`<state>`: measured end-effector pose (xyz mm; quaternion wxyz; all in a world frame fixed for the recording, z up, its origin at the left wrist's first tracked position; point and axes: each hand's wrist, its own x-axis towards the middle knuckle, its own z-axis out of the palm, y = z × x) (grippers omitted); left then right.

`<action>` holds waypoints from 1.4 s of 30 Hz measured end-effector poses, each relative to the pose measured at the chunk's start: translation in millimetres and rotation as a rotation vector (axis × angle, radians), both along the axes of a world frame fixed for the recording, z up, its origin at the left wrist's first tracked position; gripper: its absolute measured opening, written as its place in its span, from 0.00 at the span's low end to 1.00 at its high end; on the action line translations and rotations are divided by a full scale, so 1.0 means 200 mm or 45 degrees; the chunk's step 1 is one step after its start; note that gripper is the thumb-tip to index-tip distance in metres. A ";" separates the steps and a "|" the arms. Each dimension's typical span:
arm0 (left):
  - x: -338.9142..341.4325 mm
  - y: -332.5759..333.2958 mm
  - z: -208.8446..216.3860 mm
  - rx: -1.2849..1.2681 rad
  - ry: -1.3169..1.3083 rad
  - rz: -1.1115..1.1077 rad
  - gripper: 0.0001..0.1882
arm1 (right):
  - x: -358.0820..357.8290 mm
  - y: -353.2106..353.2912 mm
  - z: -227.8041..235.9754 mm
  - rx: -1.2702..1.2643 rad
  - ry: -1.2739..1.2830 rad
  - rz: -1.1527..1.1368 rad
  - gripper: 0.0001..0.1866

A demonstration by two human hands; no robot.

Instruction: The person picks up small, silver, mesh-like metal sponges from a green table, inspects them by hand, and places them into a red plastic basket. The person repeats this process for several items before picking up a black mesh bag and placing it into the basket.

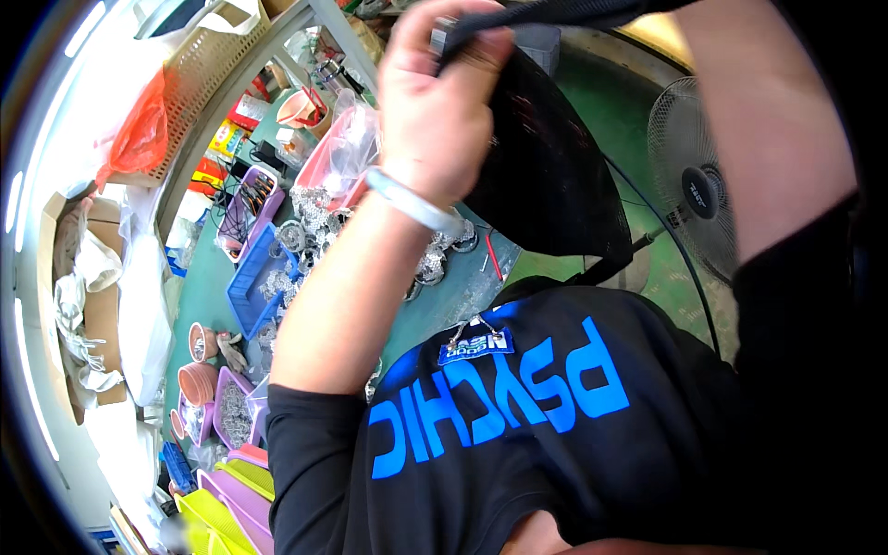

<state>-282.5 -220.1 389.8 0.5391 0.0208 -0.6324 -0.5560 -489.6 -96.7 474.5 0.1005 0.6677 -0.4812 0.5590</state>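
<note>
Black mesh fabric [546, 157], soft and see-thru w/ a fine net weave, hangs up top centre in the head view, draping down in a rounded dark sheet in front of the green floor. Left hand [435, 102] is raised high, fist closed tight round the fabric's upper edge, a dark band running off to the right from the knuckles. Pale smooth bangle [412, 201] rings that wrist. Right arm goes up at the far right; its hand is out of shot, so can't tell its grip. Black tee w/ blue print fills the lower frame. Below, green table [199, 305] crowded: blue plastic tray [250, 282] w/ ribbed walls, pink tray [324, 157] holding crinkly clear bags, piles of shiny silver metal rings [310, 222], purple trays lower left. White round-caged fan [694, 180] stands at right.
</note>
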 end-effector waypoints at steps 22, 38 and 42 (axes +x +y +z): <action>0.15 -0.37 0.45 0.219 0.111 0.393 0.06 | 0.61 -0.78 0.12 -0.451 -0.059 0.750 0.24; 0.37 -0.59 0.29 0.277 0.211 0.307 0.13 | 0.27 -0.79 -0.48 0.695 0.409 0.763 0.30; 0.41 -0.73 0.27 0.365 0.161 0.396 0.13 | 0.29 -0.87 -0.56 0.646 0.350 0.795 0.38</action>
